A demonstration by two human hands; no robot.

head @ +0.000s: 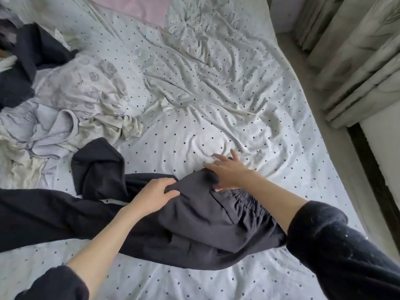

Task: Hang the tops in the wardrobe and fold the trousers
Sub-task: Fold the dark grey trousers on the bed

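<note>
Two garments lie heaped in the upper left of the frame: a dark top (26, 68) and, below it, a pale printed top (82, 89), both crumpled on the polka-dot bed sheet (216, 94) and not yet hung. Moving right along the lower half, dark trousers (194, 230) stretch from the left edge to lower centre, one leg bunched up in a fold (97, 165) at centre left.

The left hand (154, 193) pinches a ridge of the trouser cloth between thumb and curled fingers, near the middle of the frame. Just right of it, the right hand (227, 169) lies with straight, spread fingers on the top of the trousers, beside the gathered elastic waistband (246, 197), reaching partly onto the sheet.

The cloth looks soft, limp and fairly light; it will sag and crease wherever it is not supported. I would judge the waistband the firmest place to grip, with the leg hems as the second hold for pulling it flat before folding. A curtain (357, 61) hangs at the right.
</note>
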